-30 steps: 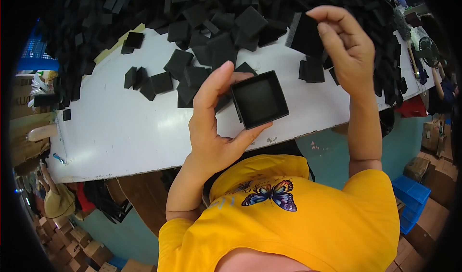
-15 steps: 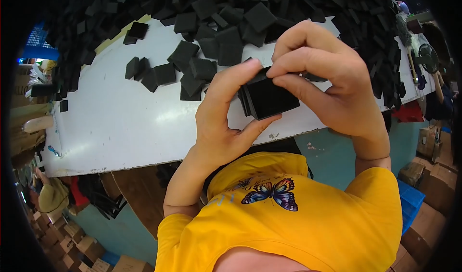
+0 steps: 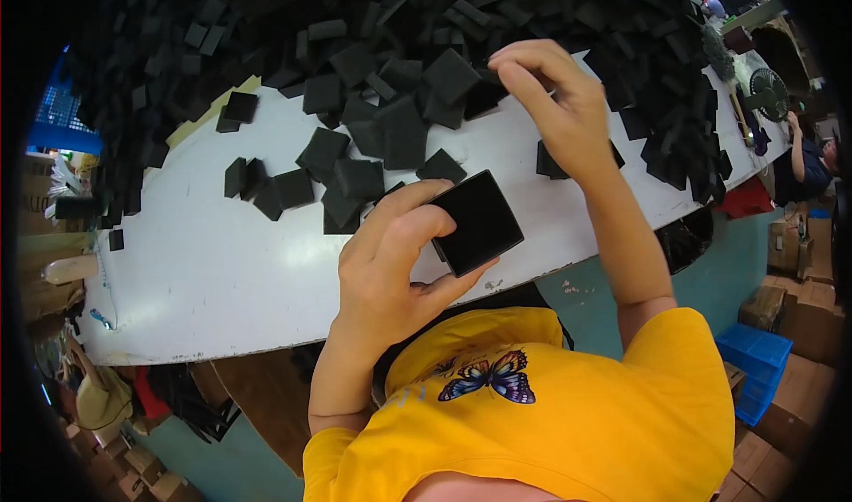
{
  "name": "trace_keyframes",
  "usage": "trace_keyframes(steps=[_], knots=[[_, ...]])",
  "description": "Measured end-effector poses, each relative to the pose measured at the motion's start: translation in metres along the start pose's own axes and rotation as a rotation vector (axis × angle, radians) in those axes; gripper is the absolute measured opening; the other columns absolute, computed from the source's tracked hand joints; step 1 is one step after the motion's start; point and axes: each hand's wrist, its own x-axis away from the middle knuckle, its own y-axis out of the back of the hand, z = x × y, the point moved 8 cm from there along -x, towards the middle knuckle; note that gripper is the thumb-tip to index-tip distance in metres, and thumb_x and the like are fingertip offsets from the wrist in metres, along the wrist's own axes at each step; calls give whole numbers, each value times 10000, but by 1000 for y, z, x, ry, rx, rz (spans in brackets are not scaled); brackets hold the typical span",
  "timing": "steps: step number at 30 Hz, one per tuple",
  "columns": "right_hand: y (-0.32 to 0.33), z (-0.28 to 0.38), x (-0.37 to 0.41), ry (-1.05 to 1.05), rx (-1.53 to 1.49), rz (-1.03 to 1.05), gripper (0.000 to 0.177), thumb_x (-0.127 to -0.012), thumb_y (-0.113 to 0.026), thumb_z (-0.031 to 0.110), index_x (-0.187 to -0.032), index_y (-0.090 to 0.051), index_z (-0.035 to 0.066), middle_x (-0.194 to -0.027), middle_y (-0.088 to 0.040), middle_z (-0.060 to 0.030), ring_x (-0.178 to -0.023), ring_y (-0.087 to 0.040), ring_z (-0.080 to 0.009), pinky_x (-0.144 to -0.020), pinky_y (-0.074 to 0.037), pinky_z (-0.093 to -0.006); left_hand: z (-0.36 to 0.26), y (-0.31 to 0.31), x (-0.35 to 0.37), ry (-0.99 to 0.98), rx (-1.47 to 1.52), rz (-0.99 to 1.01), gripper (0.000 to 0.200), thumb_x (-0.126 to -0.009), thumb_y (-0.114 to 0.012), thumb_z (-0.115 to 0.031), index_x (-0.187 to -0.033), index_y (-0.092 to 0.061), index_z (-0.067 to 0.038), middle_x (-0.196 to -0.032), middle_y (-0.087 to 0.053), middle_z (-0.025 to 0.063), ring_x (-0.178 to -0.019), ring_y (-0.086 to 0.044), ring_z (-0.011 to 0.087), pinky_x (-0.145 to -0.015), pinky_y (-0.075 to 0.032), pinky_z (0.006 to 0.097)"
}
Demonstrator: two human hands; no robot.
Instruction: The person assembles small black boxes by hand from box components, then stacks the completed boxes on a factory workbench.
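– Above the table's (image 3: 213, 302) near edge: black box (image 3: 484, 225). Why held so?
– Left hand (image 3: 382, 258) clamped round its sides, one finger over the top, likely for steadiness. Right hand (image 3: 568, 107) apart, near black blocks (image 3: 404, 135) toward the far edge; whether gripping one, cannot tell.

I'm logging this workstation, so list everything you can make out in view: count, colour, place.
Table: one, white, across the middle
Blocks: too many to count, black, piled and scattered on the table
Square box: one, black, near centre
Fan: one, dark, upper right
Basket: one, blue, upper left
Plastic item: one, blue, lower right
Cardboard boxes: several, brown, lower left and right
Co-worker: one, dark top, right edge
Edge clutter: uncountable, mixed colours, sides
Shirt: one, yellow, lower centre
Left hand: one, bare, gripping the square box
Right hand: one, bare, above the table
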Motion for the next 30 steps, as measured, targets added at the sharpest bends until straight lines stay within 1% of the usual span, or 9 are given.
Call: trace_keyframes(steps=[2,6,11,12,14,17,19,26,30], knots=[[0,-56,0,-26,275,-107,210,-948,-679,245,-1075,-762,99,-1035,-688,-79,-1032,-620,-269,-902,-485,-372,1,-2,2,-3,17,4,548,-657,-930,-62,-1053,-551,-54,-1134,-681,206,-1032,-674,306,-890,-548,370],[-18,-91,-9,-80,334,0,237,-937,-686,274,-1090,-766,112,-1044,-707,-94,-1013,-644,-293,-888,-498,-386,3,-2,0,-30,94,-33,512,-693,-909,-94,-1092,-589,-61,-1191,-653,199,-1040,-665,336,-870,-546,357],[14,-58,-8,-209,216,-158,210,-835,-819,172,-953,-710,37,-838,-680,-30,-756,-636,-147,-705,-509,-284,5,-5,11,-55,87,-74,714,-719,-887,-59,-1315,-495,-50,-1261,-613,193,-1104,-626,281,-977,-481,370],[26,-60,-6,-310,4,-211,227,-810,-843,96,-947,-677,25,-837,-647,-10,-760,-591,-78,-680,-481,-219,4,-6,14,-56,87,-78,775,-721,-887,-61,-1370,-464,-49,-1270,-608,192,-1105,-627,277,-978,-481,369],[35,-28,-8,-224,-509,-141,268,-885,-751,31,-1124,-644,-24,-941,-670,-41,-842,-658,-101,-770,-546,-222,9,-9,15,4,198,-124,883,-729,-886,-65,-1445,-369,-49,-1270,-607,189,-1108,-631,268,-973,-483,364],[17,31,-2,-307,-922,271,346,-983,-645,137,-1286,-628,-30,-1108,-711,-117,-962,-697,-155,-816,-564,-254,9,-10,14,63,233,-110,1042,-733,-892,-78,-1535,-227,-53,-1250,-619,175,-1100,-643,248,-972,-486,345],[0,43,2,-323,-755,483,332,-988,-646,182,-1243,-673,-29,-1076,-720,-114,-966,-696,-166,-829,-564,-264,8,-11,15,104,247,-122,1059,-731,-897,-83,-1546,-221,-53,-1231,-630,165,-1092,-646,241,-975,-486,339],[-48,54,3,-277,-290,672,234,-951,-646,206,-1024,-758,15,-926,-730,-61,-877,-659,-138,-757,-506,-274,10,-6,17,170,200,-96,1094,-714,-902,-67,-1560,-209,-59,-1207,-637,132,-1105,-642,226,-994,-484,340],[-38,91,8,132,-93,538,169,-928,-619,100,-988,-729,-14,-922,-664,-120,-809,-665,-247,-728,-522,-321,4,-2,13,151,186,-99,1080,-700,-901,-49,-1555,-242,-57,-1208,-635,124,-1091,-642,222,-987,-483,339]])
